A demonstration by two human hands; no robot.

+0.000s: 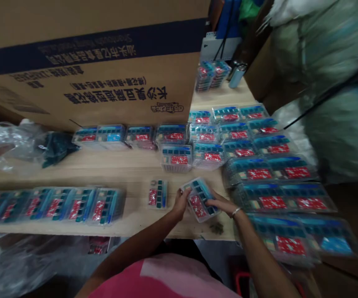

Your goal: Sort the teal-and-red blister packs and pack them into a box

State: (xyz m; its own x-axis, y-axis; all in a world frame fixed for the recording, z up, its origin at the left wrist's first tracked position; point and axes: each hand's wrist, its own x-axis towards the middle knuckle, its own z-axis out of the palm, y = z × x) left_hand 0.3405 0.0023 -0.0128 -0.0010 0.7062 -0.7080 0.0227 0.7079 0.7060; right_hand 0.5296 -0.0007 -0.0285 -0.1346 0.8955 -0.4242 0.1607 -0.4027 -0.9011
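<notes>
While both hands grip a clear plastic case near the front edge of the desk (120,167), the left hand (180,203) holds its left side and the right hand (224,204) its right. That case (199,199) sits tilted; inside are a red patterned packet, a line of dark teal squares and a blue strip along one side. Just beside the left hand, a lone tray (158,194) with similar contents lies on the wood.

Along the front edge, toward the left corner, stands a row of filled cases (100,205). Stacked cases (273,202) crowd the right edge down to the front right corner, most showing red packets; a blue packet (335,244) shows in the one nearest that corner. More stacks (176,157) line the back, before a large cardboard box (104,82).

Bare wood runs between the back stacks and the front row, and between that row and the lone tray. Small dark bits (216,227) lie at the front edge, near the right hand.
</notes>
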